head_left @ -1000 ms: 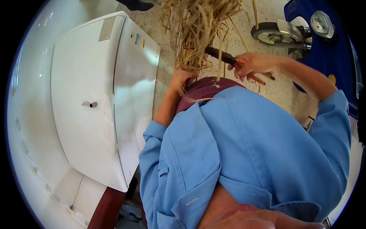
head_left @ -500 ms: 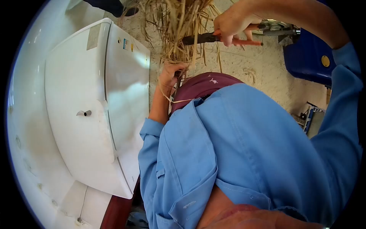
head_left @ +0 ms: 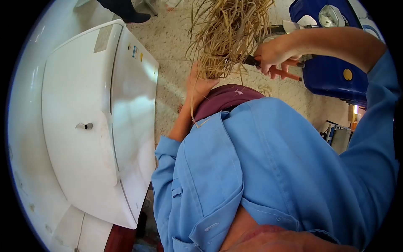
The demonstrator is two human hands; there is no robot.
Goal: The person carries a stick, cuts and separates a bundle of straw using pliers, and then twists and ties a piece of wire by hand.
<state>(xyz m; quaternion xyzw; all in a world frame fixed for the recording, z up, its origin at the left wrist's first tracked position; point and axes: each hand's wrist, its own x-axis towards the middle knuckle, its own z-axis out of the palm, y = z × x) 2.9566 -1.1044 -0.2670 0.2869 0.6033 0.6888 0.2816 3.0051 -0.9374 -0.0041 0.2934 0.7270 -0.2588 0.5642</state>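
Note:
A thick bundle of dry straw-like stalks (head_left: 228,35) fills the top centre. My left hand (head_left: 202,86) is closed around its lower end, and a few loose strands hang down over the wrist. To the right, my right hand (head_left: 275,56) grips shears with orange handles (head_left: 287,74). The dark head of the shears points left into the side of the bundle, where stalks hide most of the blades. The two handles stand somewhat apart.
A white refrigerator (head_left: 79,126) stands on the left. At the upper right is a blue motorbike (head_left: 336,80) with a headlight. Another person's dark-clad foot (head_left: 136,17) is at the top left. Small equipment (head_left: 338,136) lies on the right, beyond the speckled floor (head_left: 172,92).
Since half a second ago, the bundle and both hands sit farther right in view. My right hand and the shears are lower, and the blades are more hidden by stalks.

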